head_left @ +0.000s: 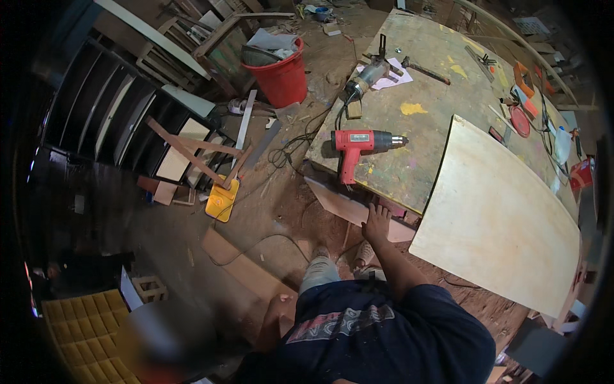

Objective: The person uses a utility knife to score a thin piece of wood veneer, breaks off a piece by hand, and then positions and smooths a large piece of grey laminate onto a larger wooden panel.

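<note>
My right hand (378, 223) is at the front edge of the workbench, its fingers over the upper edge of a narrow wooden board (338, 201). The board slants just below the bench top. Low by my left side is my left hand (280, 306), fingers curled; whatever it may hold is hidden. Behind it a long brown board (238, 261) lies on the floor. A red heat gun (359, 141) rests near the bench edge, nozzle pointing right. To the right of my right hand, a large pale plywood sheet (502, 211) covers part of the bench.
A power tool (369, 78) and a hammer (427, 71) lie on the paint-stained workbench (441, 96). Beyond its left side stands a red bucket (281, 80). Cords (281, 157) trail over the floor. Black shelving (105, 105) and a yellow piece (222, 200) with wooden strips are at left.
</note>
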Demonstrator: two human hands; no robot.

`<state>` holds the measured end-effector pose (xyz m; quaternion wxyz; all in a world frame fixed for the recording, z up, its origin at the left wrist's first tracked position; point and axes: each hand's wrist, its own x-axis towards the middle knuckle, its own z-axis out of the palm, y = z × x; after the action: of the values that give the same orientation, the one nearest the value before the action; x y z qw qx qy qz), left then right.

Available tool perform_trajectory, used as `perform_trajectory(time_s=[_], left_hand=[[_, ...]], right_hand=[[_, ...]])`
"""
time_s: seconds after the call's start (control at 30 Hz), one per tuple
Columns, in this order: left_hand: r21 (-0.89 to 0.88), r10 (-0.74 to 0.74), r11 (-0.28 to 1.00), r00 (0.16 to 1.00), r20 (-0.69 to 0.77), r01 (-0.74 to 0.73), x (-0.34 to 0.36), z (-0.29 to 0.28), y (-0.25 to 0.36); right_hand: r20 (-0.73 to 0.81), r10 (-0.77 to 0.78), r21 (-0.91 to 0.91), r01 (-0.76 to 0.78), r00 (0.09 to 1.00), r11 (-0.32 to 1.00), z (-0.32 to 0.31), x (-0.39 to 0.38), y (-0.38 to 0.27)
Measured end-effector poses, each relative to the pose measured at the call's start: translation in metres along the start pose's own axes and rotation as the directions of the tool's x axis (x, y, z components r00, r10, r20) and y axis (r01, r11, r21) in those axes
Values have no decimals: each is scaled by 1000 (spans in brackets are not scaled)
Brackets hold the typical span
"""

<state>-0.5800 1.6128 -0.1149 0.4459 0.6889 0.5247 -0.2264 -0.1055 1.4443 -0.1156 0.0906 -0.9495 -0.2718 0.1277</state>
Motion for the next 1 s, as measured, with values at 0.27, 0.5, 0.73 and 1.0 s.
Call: perform_trajectory(time_s=[0.27,0.5,0.73,1.0], left_hand=[[408,356,810,906,229,-422,94,-77,31],[-41,329,944,939,105,-326,151,-153,130],[-7,515,842,801,304,-539,232,-165,179],[-482,731,675,596,332,-559,269,-146,241]], right_hand=[[452,-7,80,-33,892,996,102,-50,-19],[120,48,283,-81,992,956,40,-108,-73],[42,25,239,-35,999,970,-111,-170,-94],[-50,144,346,-118,988,931,-274,-264,-111]])
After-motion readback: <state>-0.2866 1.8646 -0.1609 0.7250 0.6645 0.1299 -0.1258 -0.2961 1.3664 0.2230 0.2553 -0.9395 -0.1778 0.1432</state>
